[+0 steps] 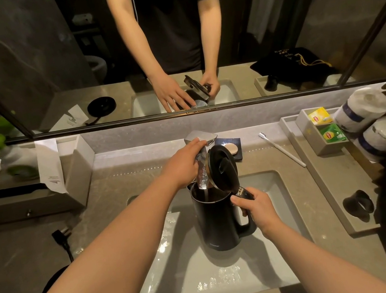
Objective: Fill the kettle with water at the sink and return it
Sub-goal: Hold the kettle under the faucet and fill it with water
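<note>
A black kettle [216,221] stands upright in the white sink [273,185], its lid [223,166] flipped up. My right hand [254,206] grips the kettle's handle on its right side. My left hand [184,160] rests on the chrome faucet [199,137], fingers laid over its lever. A thin stream of water falls from the spout into the open kettle mouth. The kettle's round black base [53,281] lies on the counter at the left, partly hidden behind my left forearm.
The base's power plug [61,233] lies on the counter at left. A soap dish [232,148] sits behind the faucet, a toothbrush [282,149] to its right. A tray [332,189] with tea bags, toilet rolls and a black cup stands at right. A mirror fills the back.
</note>
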### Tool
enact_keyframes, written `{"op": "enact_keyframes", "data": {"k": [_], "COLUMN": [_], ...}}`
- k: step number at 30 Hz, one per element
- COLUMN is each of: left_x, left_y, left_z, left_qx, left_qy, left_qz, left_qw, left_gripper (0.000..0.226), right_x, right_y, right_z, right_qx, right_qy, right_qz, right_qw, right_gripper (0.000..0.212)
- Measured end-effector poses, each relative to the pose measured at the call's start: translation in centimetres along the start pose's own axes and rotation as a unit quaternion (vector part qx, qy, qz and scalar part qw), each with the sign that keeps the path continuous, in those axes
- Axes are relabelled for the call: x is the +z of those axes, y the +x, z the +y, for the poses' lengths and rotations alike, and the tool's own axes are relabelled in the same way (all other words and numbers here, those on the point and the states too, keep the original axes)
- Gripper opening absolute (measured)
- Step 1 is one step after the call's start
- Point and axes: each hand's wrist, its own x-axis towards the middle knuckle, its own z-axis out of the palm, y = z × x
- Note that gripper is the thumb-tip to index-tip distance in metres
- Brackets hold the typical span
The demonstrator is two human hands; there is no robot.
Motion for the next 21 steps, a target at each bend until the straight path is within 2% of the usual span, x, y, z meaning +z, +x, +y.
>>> {"op": "enact_keyframes", "data": {"k": [10,21], "left_x": [0.02,-0.10], "left_y": [-0.02,-0.02], "left_z": [0.09,0.01], "left_qx": [-0.009,-0.011], "left_qy": [0.002,-0.002], "left_qz": [-0.004,-0.009], "left_qw": [1.000,1.000], "left_gripper": [0.058,0.063], "right_x": [0.12,0.31], "right_y": [0.15,0.19], "right_z": [0.19,0.14], "right_qx": [0.002,0.001], "right_qy": [-0.010,-0.009], "right_qz": [0.004,0.002], "right_qw": [1.000,1.000], "right_gripper": [0.016,0.024]}}
